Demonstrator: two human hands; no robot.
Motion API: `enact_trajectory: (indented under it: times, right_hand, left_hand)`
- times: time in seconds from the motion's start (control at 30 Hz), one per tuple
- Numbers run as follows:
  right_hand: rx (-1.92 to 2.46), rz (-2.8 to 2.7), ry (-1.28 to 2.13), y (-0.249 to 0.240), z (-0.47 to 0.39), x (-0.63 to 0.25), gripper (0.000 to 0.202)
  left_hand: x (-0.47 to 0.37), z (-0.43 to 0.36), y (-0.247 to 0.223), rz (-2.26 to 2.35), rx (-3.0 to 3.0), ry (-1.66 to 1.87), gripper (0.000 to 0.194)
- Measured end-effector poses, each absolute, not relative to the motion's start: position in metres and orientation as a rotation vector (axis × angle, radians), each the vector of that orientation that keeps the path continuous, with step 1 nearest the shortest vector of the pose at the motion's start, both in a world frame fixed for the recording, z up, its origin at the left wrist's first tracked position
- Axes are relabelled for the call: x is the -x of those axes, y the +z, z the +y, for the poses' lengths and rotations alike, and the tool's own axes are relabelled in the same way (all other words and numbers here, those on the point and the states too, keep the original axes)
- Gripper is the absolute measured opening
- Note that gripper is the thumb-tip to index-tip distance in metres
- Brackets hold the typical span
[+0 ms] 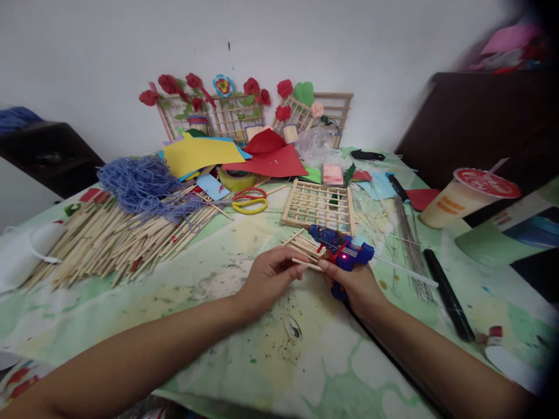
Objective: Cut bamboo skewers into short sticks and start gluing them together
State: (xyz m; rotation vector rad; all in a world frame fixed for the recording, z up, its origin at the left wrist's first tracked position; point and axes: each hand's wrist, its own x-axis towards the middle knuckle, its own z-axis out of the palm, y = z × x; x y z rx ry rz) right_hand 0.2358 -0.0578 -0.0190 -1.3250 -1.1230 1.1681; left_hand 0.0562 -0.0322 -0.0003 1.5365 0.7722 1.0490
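My right hand [360,285] is closed around the handle of a blue glue gun [340,244], its nozzle pointing left and a red light glowing on its side. A clear glue stick [410,272] juts from the back of the gun. Between the fingertips of my left hand [273,276] is a thin wooden stick [307,265], whose right end meets my right thumb. Just behind my fingers several more short sticks [301,243] lie on the table. Beyond them rests a lattice frame of sticks [321,203], partly covered by the gun.
Loose sticks [96,238] and blue yarn [137,183] are heaped at left, near scissors [250,201] and tape [238,179]. Wires [413,250], a black tube [448,294] and a lidded drink cup [467,198] stand or lie at right. Red paper flowers [251,87] line the wall.
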Motion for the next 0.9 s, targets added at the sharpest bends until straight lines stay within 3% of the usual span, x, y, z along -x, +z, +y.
enact_trajectory:
  times: [0.3,0.43,0.63,0.9]
  right_hand:
    - [1.194,-1.106,1.259,-0.014,-0.058,-0.234,0.025]
    - [1.244,-1.075,1.251,-0.017,-0.057,-0.236,0.025]
    - [1.251,-1.168,1.234,-0.017,-0.057,-0.235,0.024]
    - [1.250,-1.177,1.129,-0.015,-0.061,-0.235,0.025]
  left_hand:
    - [-0.054,-0.027,-0.007,0.892,-1.503,1.126,0.020]
    - [-0.043,-0.021,-0.002,0.930,-2.183,1.323,0.027]
    - [-0.033,-0.016,0.004,0.648,-3.109,1.096,0.026]
    - [-0.038,-0.013,0.005,0.699,-2.950,0.931,0.023]
